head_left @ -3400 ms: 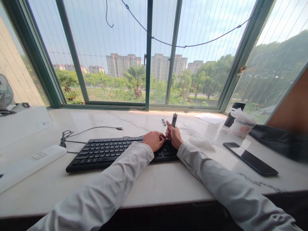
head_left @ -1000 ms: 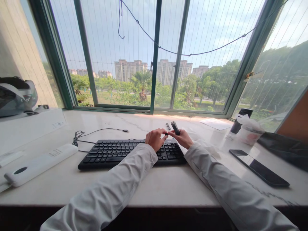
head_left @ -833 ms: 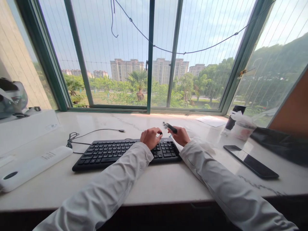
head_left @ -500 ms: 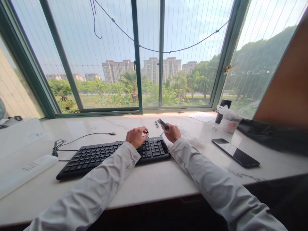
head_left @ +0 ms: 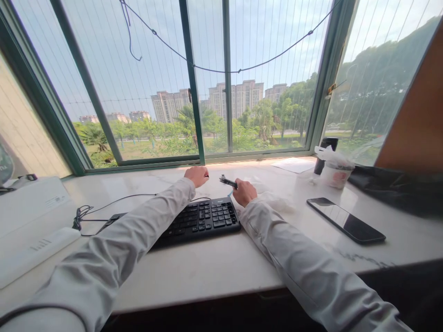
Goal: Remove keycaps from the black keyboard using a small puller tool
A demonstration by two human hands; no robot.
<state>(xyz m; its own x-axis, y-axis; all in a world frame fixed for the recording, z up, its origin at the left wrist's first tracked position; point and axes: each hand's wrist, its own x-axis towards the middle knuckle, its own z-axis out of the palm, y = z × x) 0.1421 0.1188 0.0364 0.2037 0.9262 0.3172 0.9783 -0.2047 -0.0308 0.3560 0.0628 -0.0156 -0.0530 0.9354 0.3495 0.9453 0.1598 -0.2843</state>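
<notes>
While the right hand (head_left: pixel 245 192) is clamped around a slim dark tool (head_left: pixel 229 182) near the back right corner of the black keyboard (head_left: pixel 199 217), the left hand (head_left: pixel 195 176), past the keyboard's far edge, pinches a small dark piece (head_left: pixel 207 175), mostly hidden. Partly covered by the left sleeve (head_left: pixel 138 235), the keyboard lies on a white marbled countertop (head_left: pixel 214 263).

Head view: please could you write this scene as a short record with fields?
Left hand: beyond the keyboard, pinching a small dark piece
Right hand: gripping a slim dark tool
Keyboard: black, lying on the white table, partly hidden by the left sleeve
Phone: lying flat, right of the keyboard
</notes>
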